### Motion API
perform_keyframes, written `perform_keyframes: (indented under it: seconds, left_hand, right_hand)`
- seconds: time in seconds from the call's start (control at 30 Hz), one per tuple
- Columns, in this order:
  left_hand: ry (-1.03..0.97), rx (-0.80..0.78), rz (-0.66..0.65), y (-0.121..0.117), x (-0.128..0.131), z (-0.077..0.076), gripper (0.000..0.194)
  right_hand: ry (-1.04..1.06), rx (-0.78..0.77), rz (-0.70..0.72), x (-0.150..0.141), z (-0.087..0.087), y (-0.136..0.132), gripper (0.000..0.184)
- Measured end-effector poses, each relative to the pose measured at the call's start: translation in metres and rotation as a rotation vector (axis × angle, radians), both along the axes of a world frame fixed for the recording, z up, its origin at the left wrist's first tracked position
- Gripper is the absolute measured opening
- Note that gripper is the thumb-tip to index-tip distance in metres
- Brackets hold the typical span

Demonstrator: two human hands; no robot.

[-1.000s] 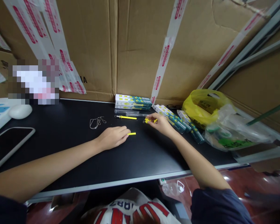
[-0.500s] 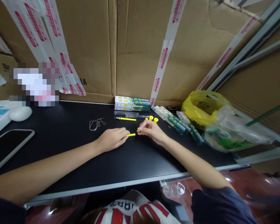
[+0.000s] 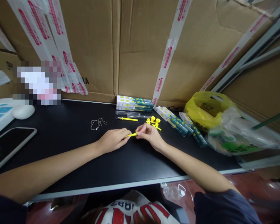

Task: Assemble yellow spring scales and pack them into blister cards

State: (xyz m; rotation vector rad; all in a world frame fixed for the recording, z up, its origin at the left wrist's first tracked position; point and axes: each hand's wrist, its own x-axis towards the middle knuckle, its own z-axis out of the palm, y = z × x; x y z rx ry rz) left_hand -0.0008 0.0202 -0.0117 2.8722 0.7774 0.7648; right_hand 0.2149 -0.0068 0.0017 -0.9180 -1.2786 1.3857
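My left hand [image 3: 112,139] is closed round a thin yellow rod [image 3: 131,135], whose free end points right. The fingertips of my right hand [image 3: 151,135] pinch a small yellow piece at that end; most of it is hidden by the fingers. Just behind my right hand lie several yellow caps [image 3: 152,119]. Another yellow rod with a metal hook end [image 3: 130,119] lies beyond my hands, in front of clear plastic tubes [image 3: 128,113]. Bent metal wire hooks [image 3: 98,123] rest to the left, behind my left hand.
Stacked small boxes [image 3: 134,103] stand against the cardboard [image 3: 93,46], with more boxes [image 3: 174,120] to the right. A yellow plastic bag [image 3: 198,109] and a clear bag [image 3: 242,137] lie far right. A phone [image 3: 10,147] and a white power strip [image 3: 2,112] are left.
My right hand has moved slightly left and brought its small yellow piece to the rod's end. More of the yellow caps behind it now show. The camera view has shifted a little.
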Motion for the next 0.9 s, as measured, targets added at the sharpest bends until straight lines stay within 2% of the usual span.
perform_keyframes:
  seconds: [0.13, 0.23, 0.4, 0.57, 0.73, 0.9]
  left_hand:
    - [-0.001, 0.009, 0.002, -0.001, 0.000, -0.002, 0.020]
    - [-0.022, 0.003, 0.013, 0.000, 0.000, -0.003, 0.020]
    - [-0.065, -0.045, 0.017, 0.000, 0.001, -0.003, 0.019]
    - [-0.084, -0.023, 0.030, 0.001, 0.000, -0.003, 0.023]
    - [-0.059, 0.000, 0.034, 0.000, 0.000, -0.004, 0.024]
    - [-0.033, -0.068, 0.000, -0.004, 0.001, -0.002, 0.016]
  right_hand:
    - [0.046, -0.041, -0.045, -0.003, 0.000, -0.002, 0.030]
    - [0.034, -0.041, -0.015, -0.004, 0.002, -0.004, 0.030]
    - [-0.033, 0.072, 0.030, -0.006, -0.001, -0.005, 0.028]
    - [-0.233, 0.221, 0.012, -0.006, -0.003, -0.008, 0.027]
    - [-0.443, 0.305, -0.017, -0.005, 0.003, -0.013, 0.025]
    - [-0.603, 0.366, 0.009, -0.006, 0.006, -0.016, 0.026]
